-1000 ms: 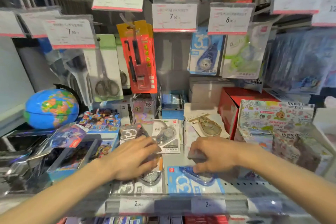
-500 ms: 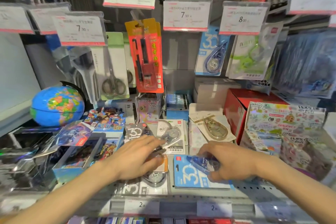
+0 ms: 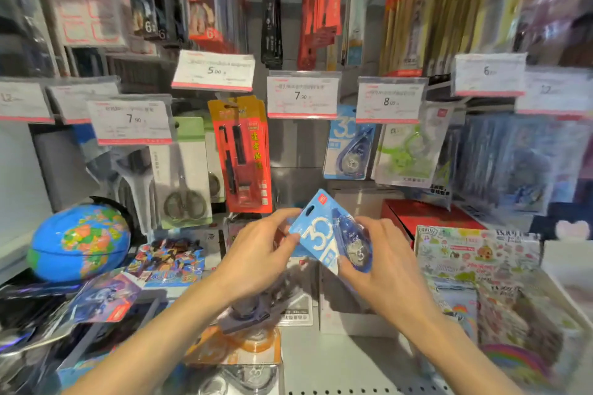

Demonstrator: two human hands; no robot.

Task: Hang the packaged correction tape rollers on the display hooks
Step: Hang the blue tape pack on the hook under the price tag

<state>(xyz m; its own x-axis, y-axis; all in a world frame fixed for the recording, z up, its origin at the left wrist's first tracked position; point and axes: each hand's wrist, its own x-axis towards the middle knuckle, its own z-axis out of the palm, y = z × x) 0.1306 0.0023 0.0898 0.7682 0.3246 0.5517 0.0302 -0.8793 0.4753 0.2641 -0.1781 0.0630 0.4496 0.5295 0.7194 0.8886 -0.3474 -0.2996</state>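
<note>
I hold a blue packaged correction tape roller [image 3: 324, 234] marked "30" in front of me, tilted, above the shelf. My left hand [image 3: 260, 253] pinches its left edge near the hang hole. My right hand [image 3: 385, 263] grips its lower right side, around the blister. Another blue roller package [image 3: 348, 147] of the same kind hangs on a display hook under the 8.00 price tag [image 3: 388, 101]. An orange roller package [image 3: 244, 348] and a grey one [image 3: 253, 375] lie flat on the shelf below my hands.
Scissors packs [image 3: 186, 179] and a red-orange pen pack [image 3: 244, 154] hang at left centre, a green roller pack [image 3: 410, 150] at right. A globe [image 3: 80, 242] stands at left. A red box [image 3: 423, 215] and sticker boxes [image 3: 475, 256] fill the right shelf.
Both hands have come up off the shelf, lifting the blue roller package that lay flat under my right hand. The view has tilted upward towards the hooks.
</note>
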